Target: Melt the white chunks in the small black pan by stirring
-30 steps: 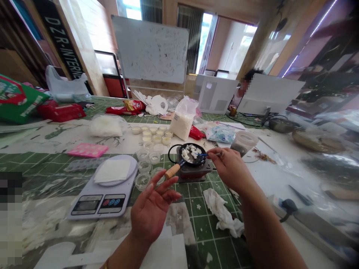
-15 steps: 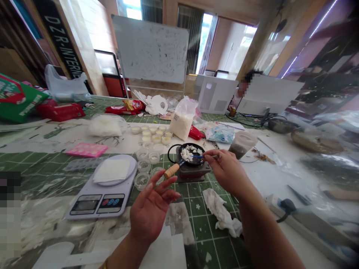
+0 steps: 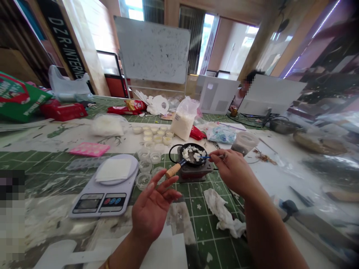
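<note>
A small black frying pan [image 3: 193, 163] with a wooden handle [image 3: 173, 170] rests on a little electric hot plate [image 3: 193, 175]. White lumps [image 3: 187, 153] lie around the pan, with some of its dark bottom bare in the middle. My right hand [image 3: 231, 168] is closed on a thin blue stick [image 3: 205, 157], whose tip is among the lumps. Just below the wooden handle, my left hand [image 3: 153, 207] is palm up with fingers spread, holding nothing; whether a fingertip touches the handle I cannot tell. A crumpled white tissue [image 3: 223, 213] lies between my forearms.
A kitchen scale [image 3: 105, 190] with white sheets stands left, beside several clear cups [image 3: 144, 180]. Behind are filled cups [image 3: 157, 139], a bag of white pellets [image 3: 183, 121] and a pink mold [image 3: 90, 148]. A plastic tub [image 3: 245, 142] and power strip [image 3: 300, 228] are right. A person [image 3: 238, 98] sits far back.
The stick's tip has shifted in the pan, and the white lumps are pushed outward, baring more of the bottom. My right hand has moved slightly right. My left hand keeps its pose.
</note>
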The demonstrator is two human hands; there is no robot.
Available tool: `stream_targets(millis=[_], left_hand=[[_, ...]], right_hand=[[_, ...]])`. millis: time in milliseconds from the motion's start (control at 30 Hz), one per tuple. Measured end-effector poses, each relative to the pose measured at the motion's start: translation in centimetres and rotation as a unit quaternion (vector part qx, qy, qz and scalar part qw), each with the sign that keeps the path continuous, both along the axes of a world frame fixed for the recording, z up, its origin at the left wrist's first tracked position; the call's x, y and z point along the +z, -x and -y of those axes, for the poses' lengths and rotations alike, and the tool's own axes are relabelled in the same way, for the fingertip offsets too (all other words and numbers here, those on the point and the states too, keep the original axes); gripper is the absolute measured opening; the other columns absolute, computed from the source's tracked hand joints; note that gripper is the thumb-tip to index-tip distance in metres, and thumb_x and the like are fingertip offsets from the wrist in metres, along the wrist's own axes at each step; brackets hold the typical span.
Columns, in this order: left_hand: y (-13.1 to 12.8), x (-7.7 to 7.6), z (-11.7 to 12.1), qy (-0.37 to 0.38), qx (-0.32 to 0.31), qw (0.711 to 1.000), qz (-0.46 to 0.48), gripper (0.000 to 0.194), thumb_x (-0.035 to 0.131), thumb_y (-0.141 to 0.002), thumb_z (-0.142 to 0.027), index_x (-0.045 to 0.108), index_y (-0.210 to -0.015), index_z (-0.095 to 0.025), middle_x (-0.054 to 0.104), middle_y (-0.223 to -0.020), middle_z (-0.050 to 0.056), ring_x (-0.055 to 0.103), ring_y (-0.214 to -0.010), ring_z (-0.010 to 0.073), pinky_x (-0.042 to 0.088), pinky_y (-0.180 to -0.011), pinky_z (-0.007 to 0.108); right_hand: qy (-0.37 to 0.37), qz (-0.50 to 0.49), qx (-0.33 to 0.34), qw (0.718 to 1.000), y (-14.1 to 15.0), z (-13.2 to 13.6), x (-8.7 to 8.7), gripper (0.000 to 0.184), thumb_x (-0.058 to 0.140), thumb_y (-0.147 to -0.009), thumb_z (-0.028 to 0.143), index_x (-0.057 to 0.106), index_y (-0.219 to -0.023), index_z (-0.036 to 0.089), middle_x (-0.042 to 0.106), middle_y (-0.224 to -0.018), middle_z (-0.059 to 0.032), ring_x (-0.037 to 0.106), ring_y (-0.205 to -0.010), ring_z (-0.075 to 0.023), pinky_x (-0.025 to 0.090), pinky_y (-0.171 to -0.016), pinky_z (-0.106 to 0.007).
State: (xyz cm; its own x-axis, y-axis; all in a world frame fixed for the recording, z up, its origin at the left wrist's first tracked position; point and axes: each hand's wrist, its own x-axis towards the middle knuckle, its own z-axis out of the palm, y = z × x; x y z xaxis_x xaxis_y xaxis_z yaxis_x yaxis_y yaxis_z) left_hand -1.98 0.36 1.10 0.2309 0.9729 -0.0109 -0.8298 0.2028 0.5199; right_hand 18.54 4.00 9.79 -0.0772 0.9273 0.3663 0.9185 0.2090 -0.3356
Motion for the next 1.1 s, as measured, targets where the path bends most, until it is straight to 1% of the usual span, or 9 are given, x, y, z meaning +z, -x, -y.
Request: stream_targets(millis=[100,233,300,400,533,700,833,967,1100], left_hand=[[0.0,-0.07,-0.01,0.0,0.001,1.0,0.0,0.039,0.035,-0.084,-0.03,0.053,-0.116,-0.019,0.065,-0.104,0.012,0.063,-0.076,0.0208,0.047,-0.076,0.038],[-0.02,-0.06,0.1,-0.003,0.003,1.0,-0.003,0.039,0.035,-0.084,-0.031,0.053,-0.116,-0.018,0.065,-0.104,0.012,0.063,-0.077,0.0207,0.047,-0.076,0.038],[-0.03,-0.01,0.11,-0.002,0.002,1.0,-0.004,0.039,0.035,-0.084,-0.031,0.054,-0.116,-0.017,0.065,-0.105,0.012,0.063,-0.077,0.0206,0.047,-0.076,0.038],[-0.04,0.04,0.05,-0.003,0.001,1.0,0.001,0.039,0.035,-0.085,-0.03,0.053,-0.117,-0.017,0.065,-0.104,0.012,0.063,-0.078,0.0205,0.048,-0.075,0.037],[0.04,0.02,-0.04,-0.005,0.002,1.0,0.002,0.04,0.034,-0.085,-0.03,0.053,-0.117,-0.017,0.065,-0.105,0.013,0.063,-0.078,0.0208,0.048,-0.075,0.038],[0.08,-0.04,-0.05,-0.01,0.005,1.0,0.001,0.04,0.034,-0.085,-0.03,0.053,-0.117,-0.017,0.065,-0.105,0.013,0.063,-0.077,0.0207,0.048,-0.075,0.038],[0.06,0.1,0.02,0.0,0.01,1.0,0.003,0.039,0.035,-0.085,-0.03,0.053,-0.116,-0.016,0.065,-0.104,0.013,0.063,-0.077,0.0206,0.048,-0.075,0.038],[0.1,0.13,0.07,0.006,0.008,1.0,0.004,0.039,0.035,-0.085,-0.03,0.054,-0.116,-0.016,0.065,-0.103,0.013,0.063,-0.075,0.0202,0.048,-0.074,0.038],[0.14,0.08,0.05,0.006,0.01,1.0,0.005,0.039,0.035,-0.084,-0.03,0.053,-0.117,-0.016,0.065,-0.103,0.013,0.063,-0.075,0.0204,0.048,-0.074,0.038]], right_hand=[[0.005,-0.013,0.021,1.0,0.02,0.04,0.03,0.028,0.037,-0.086,0.034,0.062,-0.089,0.022,0.067,-0.088,-0.0047,0.055,-0.088,-0.0203,0.034,-0.082,-0.036],[-0.001,-0.002,-0.003,1.0,-0.13,-0.16,-0.03,0.027,0.038,-0.086,0.03,0.063,-0.088,0.021,0.067,-0.085,-0.0052,0.056,-0.086,-0.0205,0.033,-0.083,-0.038],[0.002,-0.002,0.002,1.0,-0.21,-0.16,0.01,0.027,0.038,-0.086,0.031,0.063,-0.086,0.021,0.067,-0.083,-0.0047,0.056,-0.083,-0.0196,0.033,-0.083,-0.037],[0.011,-0.015,0.019,1.0,-0.13,-0.17,0.01,0.028,0.037,-0.086,0.032,0.063,-0.088,0.021,0.067,-0.087,-0.0043,0.056,-0.086,-0.0192,0.034,-0.083,-0.036],[0.013,-0.006,-0.007,1.0,-0.14,-0.34,-0.04,0.027,0.037,-0.086,0.03,0.062,-0.089,0.02,0.067,-0.086,-0.005,0.056,-0.088,-0.0207,0.033,-0.084,-0.038],[0.017,-0.02,0.013,1.0,-0.18,-0.32,0.04,0.028,0.037,-0.086,0.033,0.062,-0.089,0.021,0.067,-0.086,-0.0045,0.057,-0.086,-0.0194,0.035,-0.081,-0.036],[0.007,-0.007,-0.007,1.0,-0.18,-0.35,-0.01,0.028,0.037,-0.086,0.031,0.063,-0.088,0.02,0.067,-0.086,-0.0058,0.056,-0.087,-0.0208,0.034,-0.084,-0.038],[0.014,-0.012,0.015,1.0,-0.18,-0.22,0.07,0.03,0.036,-0.086,0.033,0.063,-0.088,0.021,0.067,-0.087,-0.0053,0.056,-0.086,-0.0199,0.036,-0.081,-0.036],[0.018,-0.007,-0.006,1.0,-0.12,-0.21,0.15,0.027,0.038,-0.086,0.031,0.063,-0.088,0.02,0.067,-0.087,-0.0052,0.056,-0.088,-0.021,0.034,-0.084,-0.039]])
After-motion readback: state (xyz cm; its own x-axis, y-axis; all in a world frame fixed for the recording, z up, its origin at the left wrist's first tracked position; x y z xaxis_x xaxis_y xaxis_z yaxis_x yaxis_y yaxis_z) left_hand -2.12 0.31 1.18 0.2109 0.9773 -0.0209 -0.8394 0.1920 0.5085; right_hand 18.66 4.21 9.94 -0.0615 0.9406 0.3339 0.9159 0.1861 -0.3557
